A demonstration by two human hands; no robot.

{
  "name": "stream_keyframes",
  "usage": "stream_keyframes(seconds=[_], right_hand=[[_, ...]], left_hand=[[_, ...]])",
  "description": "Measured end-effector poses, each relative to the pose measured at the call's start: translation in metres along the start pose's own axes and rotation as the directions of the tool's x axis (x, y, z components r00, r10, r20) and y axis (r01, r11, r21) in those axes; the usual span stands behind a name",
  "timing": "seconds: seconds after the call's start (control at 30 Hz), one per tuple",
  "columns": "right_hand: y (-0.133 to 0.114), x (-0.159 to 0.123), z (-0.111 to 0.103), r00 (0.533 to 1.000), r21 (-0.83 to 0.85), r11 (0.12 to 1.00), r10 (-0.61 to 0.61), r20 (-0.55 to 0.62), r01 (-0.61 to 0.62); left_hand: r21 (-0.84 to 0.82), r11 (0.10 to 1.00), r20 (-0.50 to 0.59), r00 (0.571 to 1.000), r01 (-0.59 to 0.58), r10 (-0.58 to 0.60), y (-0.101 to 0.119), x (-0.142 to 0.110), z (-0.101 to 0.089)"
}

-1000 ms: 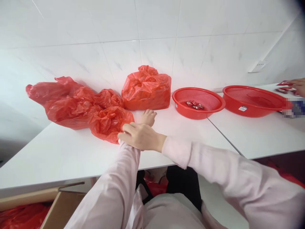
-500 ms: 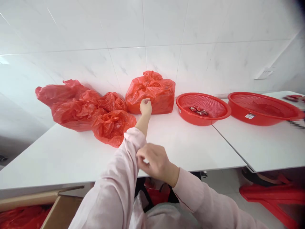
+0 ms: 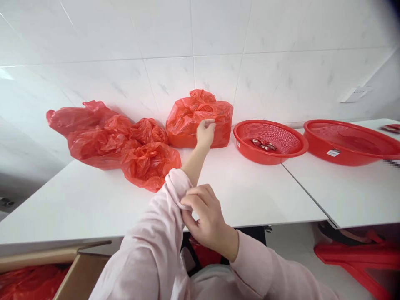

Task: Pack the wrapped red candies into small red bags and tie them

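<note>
While holding the left hand (image 3: 206, 131) loosely curled before the boxy red bag (image 3: 187, 114), pinching the left cuff (image 3: 177, 183), bunched on the forearm (image 3: 196, 164), between thumb and fingers of the right hand (image 3: 208, 216). Cannot tell left fingertips together or apart. Note crumpled red bag (image 3: 151, 164) left of cuff, red basket (image 3: 265, 156) farther right, both on white table (image 3: 250, 196).
</note>
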State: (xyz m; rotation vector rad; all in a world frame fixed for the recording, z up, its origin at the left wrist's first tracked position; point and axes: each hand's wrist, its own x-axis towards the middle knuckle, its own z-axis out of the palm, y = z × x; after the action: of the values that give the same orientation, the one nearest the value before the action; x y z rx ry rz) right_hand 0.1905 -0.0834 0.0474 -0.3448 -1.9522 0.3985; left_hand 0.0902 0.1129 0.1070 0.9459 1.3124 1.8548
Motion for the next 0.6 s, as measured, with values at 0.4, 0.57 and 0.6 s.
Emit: stream_keyframes(seconds=[0.4, 0.57, 0.6], right_hand=[[0.019, -0.061, 0.033, 0.990, 0.111, 0.984, 0.140, -0.023, -0.136], [0.023, -0.067, 0.018, 0.715, 0.572, 0.430, 0.450, 0.535, -0.698], [0.027, -0.064, 0.013, 0.651, 0.580, 0.303, 0.439, 0.619, -0.756]], left_hand=[[-0.423, 0.867, -0.014, 0.955, 0.262, -0.295, 0.028, -0.002, -0.026], [-0.330, 0.860, 0.421, 0.876, 0.389, -0.234, 0.029, -0.093, 0.001], [-0.263, 0.868, 0.587, 0.784, 0.421, -0.203, 0.028, -0.121, 0.006]])
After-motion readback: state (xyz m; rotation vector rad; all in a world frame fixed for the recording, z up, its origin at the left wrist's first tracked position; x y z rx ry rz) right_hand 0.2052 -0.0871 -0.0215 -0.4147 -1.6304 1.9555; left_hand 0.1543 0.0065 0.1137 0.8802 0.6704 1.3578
